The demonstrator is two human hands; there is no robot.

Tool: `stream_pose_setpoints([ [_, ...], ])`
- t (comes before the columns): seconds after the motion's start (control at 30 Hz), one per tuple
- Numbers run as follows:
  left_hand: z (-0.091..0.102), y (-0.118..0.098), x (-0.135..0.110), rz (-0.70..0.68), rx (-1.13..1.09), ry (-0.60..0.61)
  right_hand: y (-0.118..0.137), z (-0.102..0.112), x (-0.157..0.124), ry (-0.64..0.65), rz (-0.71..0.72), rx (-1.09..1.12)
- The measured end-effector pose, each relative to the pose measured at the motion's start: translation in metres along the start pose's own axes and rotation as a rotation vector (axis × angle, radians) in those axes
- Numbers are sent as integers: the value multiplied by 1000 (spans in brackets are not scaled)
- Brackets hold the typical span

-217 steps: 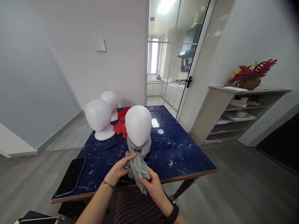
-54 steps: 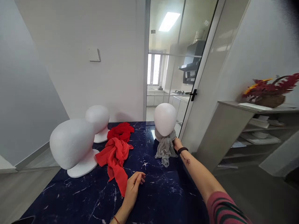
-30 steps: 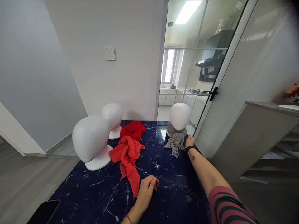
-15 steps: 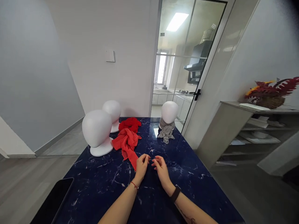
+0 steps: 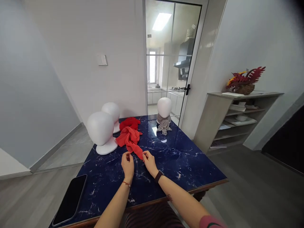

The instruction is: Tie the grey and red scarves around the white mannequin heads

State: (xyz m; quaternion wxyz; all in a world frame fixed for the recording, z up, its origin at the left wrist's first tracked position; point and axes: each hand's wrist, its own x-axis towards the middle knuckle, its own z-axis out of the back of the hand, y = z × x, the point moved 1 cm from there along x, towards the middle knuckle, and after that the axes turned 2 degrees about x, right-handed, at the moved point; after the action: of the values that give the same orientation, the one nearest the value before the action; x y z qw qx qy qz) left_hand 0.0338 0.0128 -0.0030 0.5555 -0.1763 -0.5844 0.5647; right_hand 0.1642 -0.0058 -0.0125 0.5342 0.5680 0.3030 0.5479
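Observation:
My left hand and my right hand rest side by side on the dark blue marble table. My right fingertips are closed on the tail end of an orange-red scarf that trails toward me. The left hand's fingers are curled just left of that tail, with nothing visible in them. Behind it lies a darker red scarf. A bare white foam head stands at the left, and a second one behind it. A third foam head at the far edge wears a knotted grey scarf.
A black phone lies at the table's near left corner. A glass door with a black handle stands behind the table. To the right is a grey shelf unit topped by a basket of red flowers.
The foam head with the grey scarf has gone from in front of me to the table's far edge. My right hand let go of it, and both hands now sit by the orange-red scarf's tail.

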Motion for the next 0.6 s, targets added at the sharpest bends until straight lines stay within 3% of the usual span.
stream_pose_setpoints([
  [0.3,64,48,69,157,281,-344,-1,0,-3,50,20,-43],
  [0.47,69,54,93,142,386,-440,2,-2,-5,107,41,-91],
  [0.6,63,59,112,33,504,-421,2,-5,-3,123,48,-140],
])
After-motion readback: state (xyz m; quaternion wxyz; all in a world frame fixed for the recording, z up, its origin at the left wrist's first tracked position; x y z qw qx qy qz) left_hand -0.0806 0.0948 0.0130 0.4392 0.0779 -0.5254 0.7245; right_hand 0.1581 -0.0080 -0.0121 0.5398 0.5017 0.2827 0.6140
